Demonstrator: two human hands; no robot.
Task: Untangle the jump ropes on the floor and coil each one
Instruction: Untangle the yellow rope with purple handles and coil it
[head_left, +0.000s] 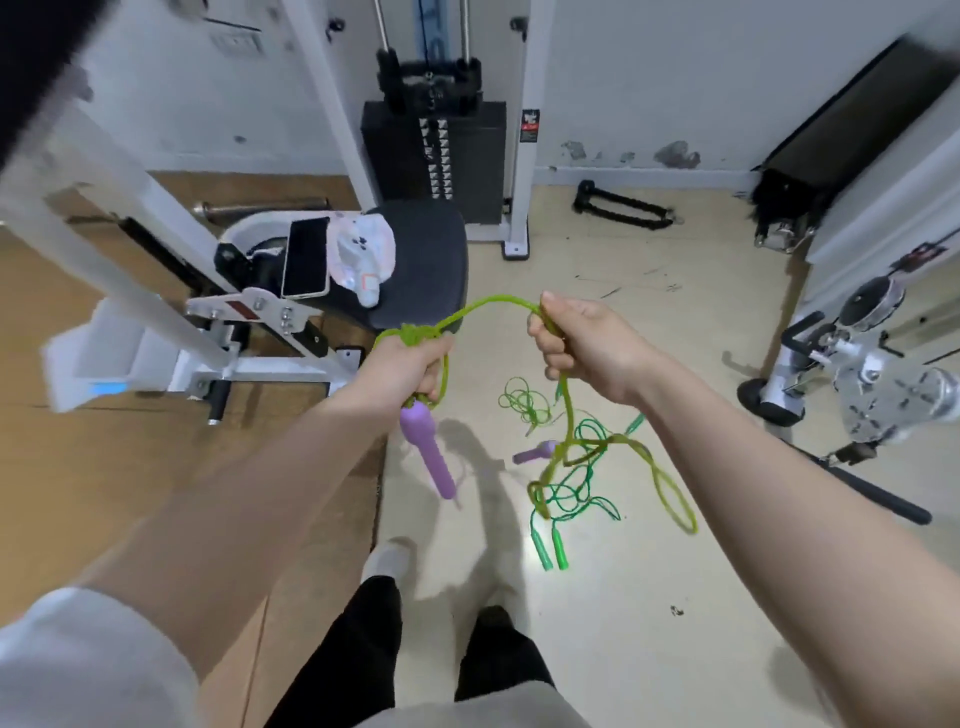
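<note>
The floor (649, 597) carries the dark green rope (571, 493), its loops tangled with the lime rope (569, 410) hanging above. The right hand (576, 340) grips that lime cord; the left hand (410, 364) clasps a knotted bundle, purple handle (426, 449) dangling below. Where the cords cross is blurred.

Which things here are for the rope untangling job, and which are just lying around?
For the job:
- lime rope, held by the left hand and right hand
- its purple handles
- dark green rope on the floor, still tangled
- thin green rope on the floor

Just lying about:
- phone on the bench seat
- weight stack
- black bar handle
</note>
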